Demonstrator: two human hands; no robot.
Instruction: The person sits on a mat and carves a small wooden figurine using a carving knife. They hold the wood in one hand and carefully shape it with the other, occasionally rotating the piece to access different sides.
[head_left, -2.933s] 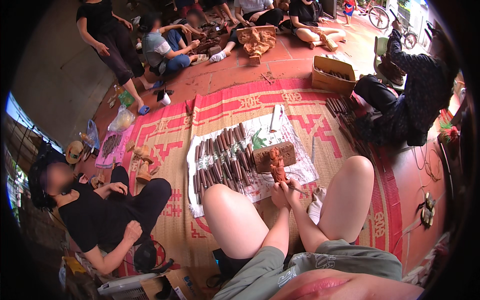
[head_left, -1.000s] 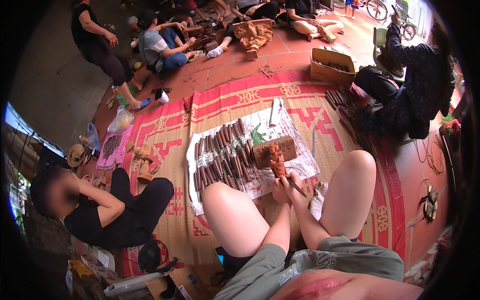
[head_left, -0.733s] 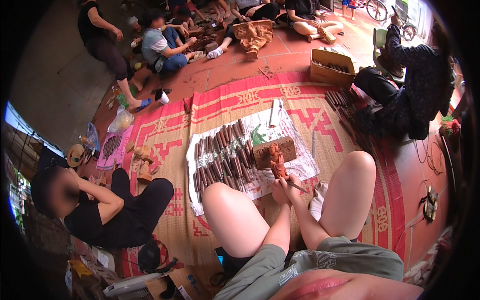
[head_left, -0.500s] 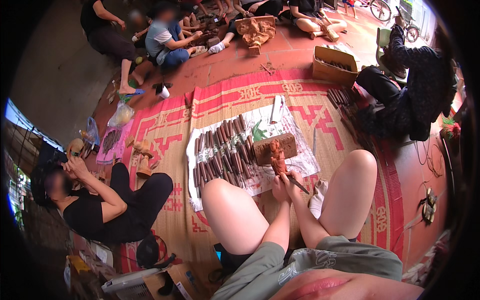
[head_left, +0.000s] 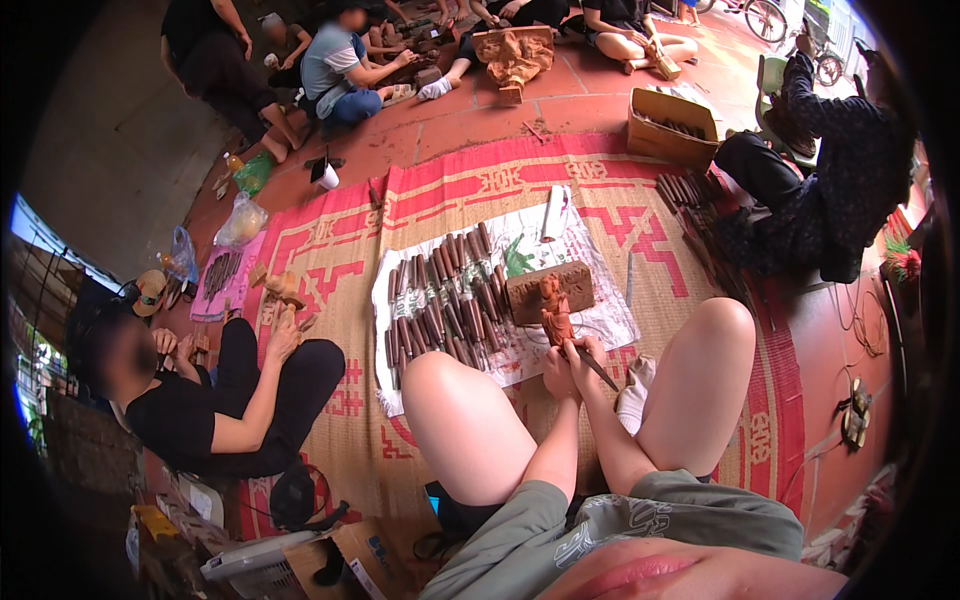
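Between my knees, a reddish-brown carved wooden figurine (head_left: pixel 554 312) stands upright in my closed left hand (head_left: pixel 560 376), gripped near its base. My right hand (head_left: pixel 589 350) is pressed close beside it, closed around a slim dark carving tool (head_left: pixel 602 372) that sticks out toward the lower right. The tool's working tip is hidden by the fingers and the figurine. Just behind the figurine, a brown wooden block (head_left: pixel 572 286) rests on a white cloth (head_left: pixel 612 318). On the same cloth, left of my hands, lie several dark-handled carving tools (head_left: pixel 440 300) in rows.
A red-and-tan woven mat (head_left: pixel 340 230) spreads under everything. At left a seated person holds a pale wooden carving (head_left: pixel 284 290). More people sit at the back around a large carving (head_left: pixel 514 58). A cardboard box (head_left: pixel 672 124) stands at back right, near another seated person.
The person at left has lowered an arm from head height onto the pale carving, and a hat now lies behind them. The standing person has stepped back. My hands have barely moved.
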